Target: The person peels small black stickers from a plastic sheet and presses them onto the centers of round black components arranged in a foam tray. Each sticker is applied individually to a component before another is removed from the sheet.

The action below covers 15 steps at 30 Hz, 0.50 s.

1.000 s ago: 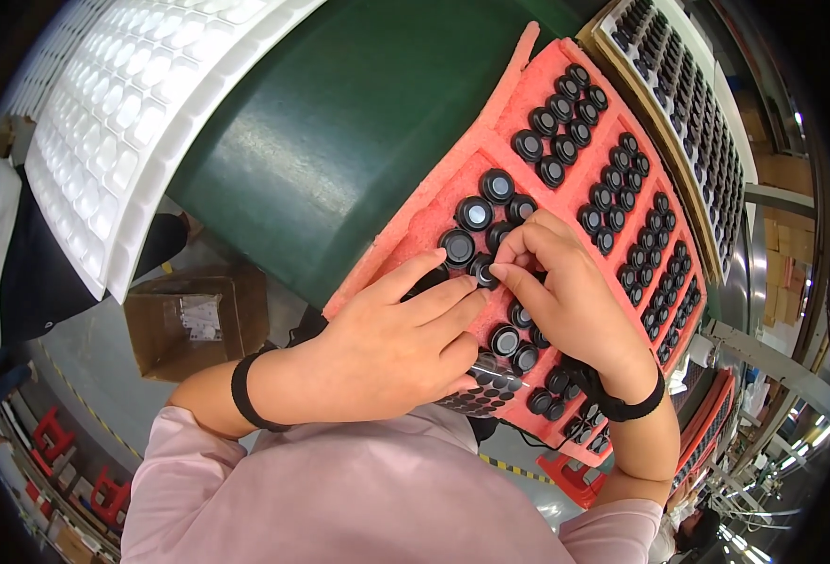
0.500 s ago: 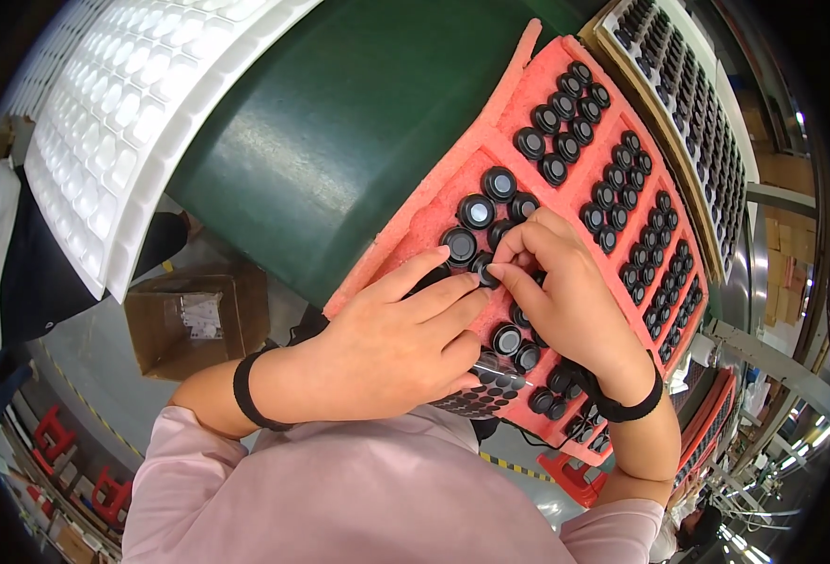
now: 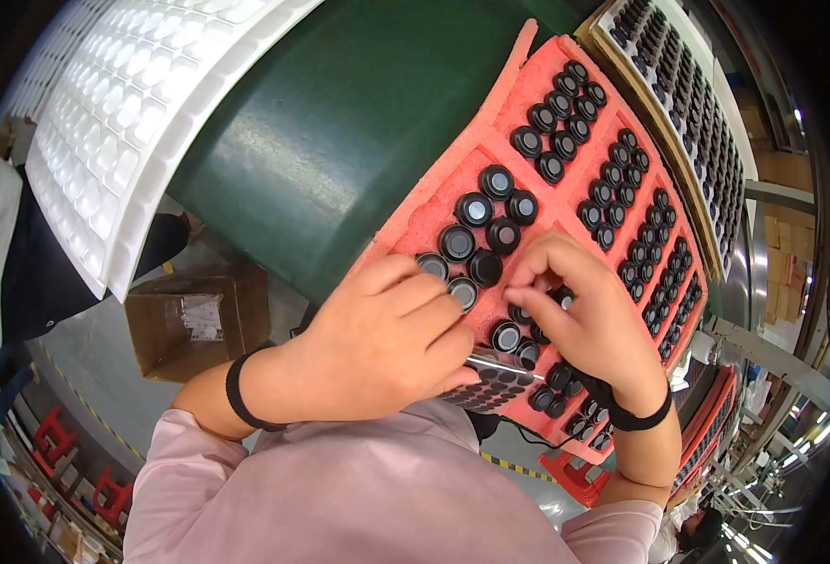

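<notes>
A pink foam tray (image 3: 431, 193) holds black round parts with grey centres in its compartments. My left hand (image 3: 382, 338), its fingers curled, is at the near left compartment, with a glossy sheet of black dots (image 3: 490, 390) gripped by its thumb side. The sheet's clear edge sticks out toward the right. Close to its fingertips lie a black round part (image 3: 461, 292) and others. Over the same compartment, my right hand (image 3: 589, 305) has thumb and forefinger pinched together. Whatever may be between those fingertips is too small to make out. Both wrists wear black bands.
The foam tray lies on a green surface (image 3: 339, 122). A white moulded tray (image 3: 137, 103) stands at the left, and another tray of dark parts (image 3: 683, 103) at the far right. On the floor is an open cardboard box (image 3: 166, 324); red stools (image 3: 53, 437) stand farther off.
My fingers have come off the black round part between them. The right hand has drawn slightly right and the left fingers have curled back, uncovering several parts.
</notes>
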Available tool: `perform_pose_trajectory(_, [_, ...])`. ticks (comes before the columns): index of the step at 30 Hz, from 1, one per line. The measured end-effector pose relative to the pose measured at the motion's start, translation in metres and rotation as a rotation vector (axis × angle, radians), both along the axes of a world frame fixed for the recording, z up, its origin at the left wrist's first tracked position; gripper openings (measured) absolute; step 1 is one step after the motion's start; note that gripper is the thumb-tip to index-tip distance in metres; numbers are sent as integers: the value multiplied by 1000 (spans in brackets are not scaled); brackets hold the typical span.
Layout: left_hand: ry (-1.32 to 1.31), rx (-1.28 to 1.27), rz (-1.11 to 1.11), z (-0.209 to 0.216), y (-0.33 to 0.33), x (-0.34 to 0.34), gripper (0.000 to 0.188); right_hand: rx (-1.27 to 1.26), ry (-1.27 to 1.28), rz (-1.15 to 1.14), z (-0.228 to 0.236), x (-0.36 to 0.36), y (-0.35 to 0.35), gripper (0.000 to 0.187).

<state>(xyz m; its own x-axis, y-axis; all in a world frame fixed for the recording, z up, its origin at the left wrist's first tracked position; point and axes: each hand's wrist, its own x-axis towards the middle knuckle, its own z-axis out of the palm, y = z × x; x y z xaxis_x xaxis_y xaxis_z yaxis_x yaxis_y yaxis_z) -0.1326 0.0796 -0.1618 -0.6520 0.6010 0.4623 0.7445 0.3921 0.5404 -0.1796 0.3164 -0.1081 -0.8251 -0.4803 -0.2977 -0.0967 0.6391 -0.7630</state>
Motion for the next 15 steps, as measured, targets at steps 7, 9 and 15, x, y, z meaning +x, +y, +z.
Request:
perform_pose_trajectory(7, [22,-109,53,9,-12,-5,32,-96,-135,128,27,8,9,23])
perform_pose_trajectory(9, [40,-103,60,9,-12,-5,32,-77,-138,118,29,11,7,24])
perform_pose_trajectory(15, [58,-81,91,9,-13,-7,32,46,14,78,26,15,2,26])
